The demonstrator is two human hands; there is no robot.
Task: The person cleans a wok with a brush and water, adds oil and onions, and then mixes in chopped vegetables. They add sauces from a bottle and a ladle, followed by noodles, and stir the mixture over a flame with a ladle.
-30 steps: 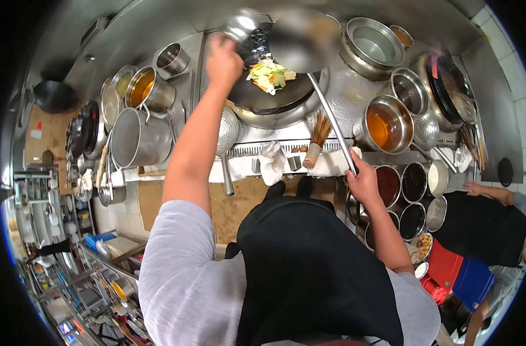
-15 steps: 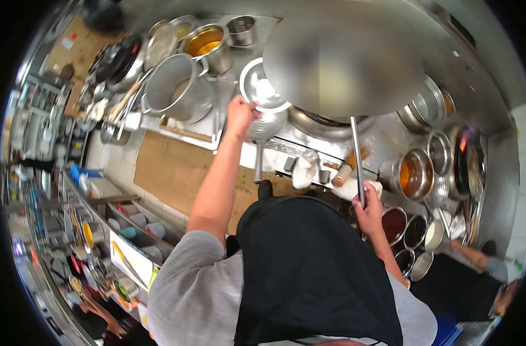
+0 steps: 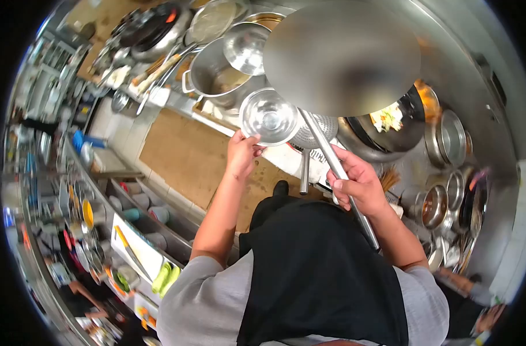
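Observation:
My left hand [image 3: 243, 154] pinches the near rim of a shiny, rather shallow metal bowl [image 3: 270, 118], which looks empty. The long metal handle of a ladle [image 3: 323, 144] is wrapped in the fingers of my right hand [image 3: 357, 180]. The handle slants up to the left, and its upper end passes behind a blurred patch. In line with it, a round metal ladle head [image 3: 247, 47] shows over the big pot [image 3: 215, 72]. Just behind the bowl lies a perforated strainer [image 3: 317, 134], handle toward me. Pale yellow food [image 3: 388, 117] sits in a dark wok [image 3: 410, 124].
Metal pans [image 3: 449, 138] stand at the right. A pan of brown liquid [image 3: 434, 207] is further down that side. On the left are a cutting board [image 3: 137, 248] with a knife and shelves of containers. Cardboard [image 3: 185, 155] covers the floor. Another person's arm [image 3: 459, 281] shows at lower right.
My right hand has moved up and left, swinging the ladle from the wok side toward the big pot. My left hand still holds the bowl, now lower in view. The view has turned.

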